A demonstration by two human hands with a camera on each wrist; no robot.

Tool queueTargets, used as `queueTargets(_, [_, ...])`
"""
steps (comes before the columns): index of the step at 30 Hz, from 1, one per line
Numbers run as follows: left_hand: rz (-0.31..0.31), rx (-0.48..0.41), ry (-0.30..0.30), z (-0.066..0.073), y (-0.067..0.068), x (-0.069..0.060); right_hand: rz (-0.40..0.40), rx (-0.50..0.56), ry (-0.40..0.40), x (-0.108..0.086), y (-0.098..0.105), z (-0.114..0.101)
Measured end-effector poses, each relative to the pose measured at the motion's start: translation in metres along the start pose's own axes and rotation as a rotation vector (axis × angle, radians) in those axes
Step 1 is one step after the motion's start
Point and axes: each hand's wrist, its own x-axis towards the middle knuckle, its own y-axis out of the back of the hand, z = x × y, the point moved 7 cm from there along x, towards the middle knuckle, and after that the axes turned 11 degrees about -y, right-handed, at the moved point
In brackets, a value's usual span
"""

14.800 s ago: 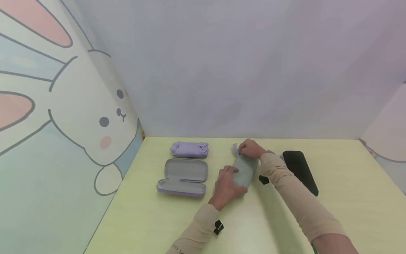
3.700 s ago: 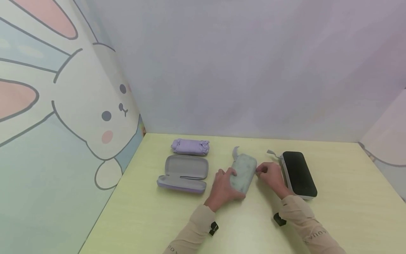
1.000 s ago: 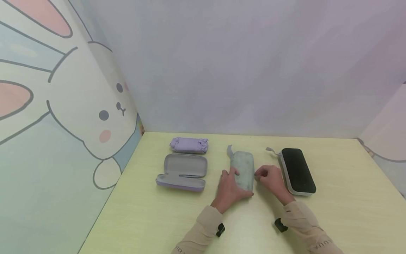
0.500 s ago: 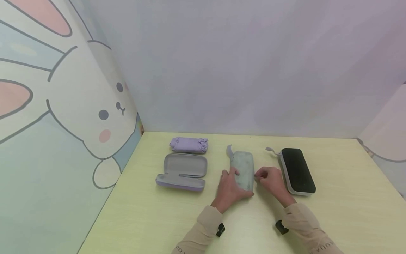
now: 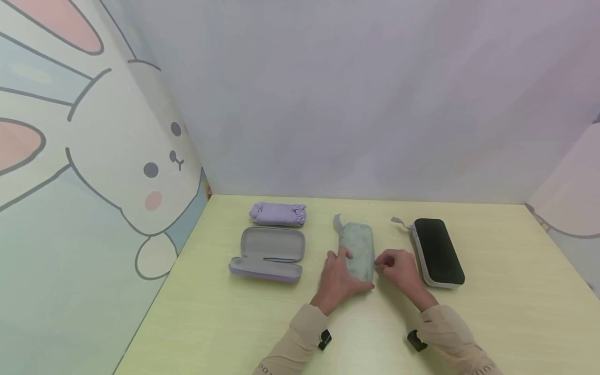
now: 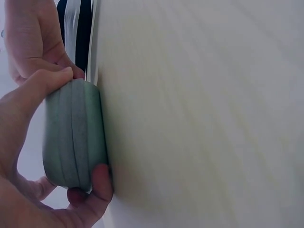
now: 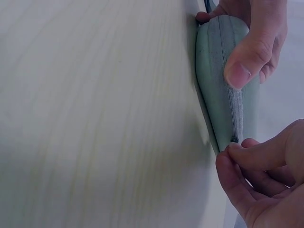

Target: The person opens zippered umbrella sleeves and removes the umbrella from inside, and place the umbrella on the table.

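While your left hand (image 5: 338,276) steadies it on the tabletop, item one is a pale green case (image 5: 360,242), rounded at the corners, lying flat at mid-table. Your left fingers curl about its left side, thumb at the near right corner. Your right hand (image 5: 398,268) is at its right side, thumb and forefinger narrowed to a pinch on the small zip pull (image 7: 234,139). Contents: hidden under the fabric top. A grey strap (image 5: 337,224) sticks out at the far left corner.

Item two, to your left: a hinged lavender case (image 5: 273,244), lid laid back, the grey lining of both halves facing up.

Item three, just behind it: a wrapped lavender bundle (image 5: 278,214), gathered at the ends; its filling cannot be told.

Item four, beyond your right hand: a black-topped case (image 5: 439,250) with pale sides and a grey strap at its far left; interior out of sight.

Surface: a pale yellow table (image 5: 211,323), faintly grained, lit brightest near you.

Room: a lilac-grey back wall (image 5: 365,104) meets the table's far edge; a left wall (image 5: 37,291) bears a large white cartoon rabbit (image 5: 117,140).
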Motion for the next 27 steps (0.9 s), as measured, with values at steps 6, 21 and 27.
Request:
queueTargets(6, [-0.009,-0.004,0.006,-0.0016,-0.0014,-0.0002,0.0,0.001,0.008,-0.0013,-0.0002,0.0005])
queueTargets(21, [-0.021,-0.026,0.033,-0.0015,-0.0023,-0.0006,-0.021,-0.008,0.011,-0.0075,-0.0003,-0.0011])
queueTargets(27, [0.018,-0.012,0.031,0.0002,-0.0013,-0.0029,-0.024,0.003,0.016,-0.0086,-0.0005,-0.0027])
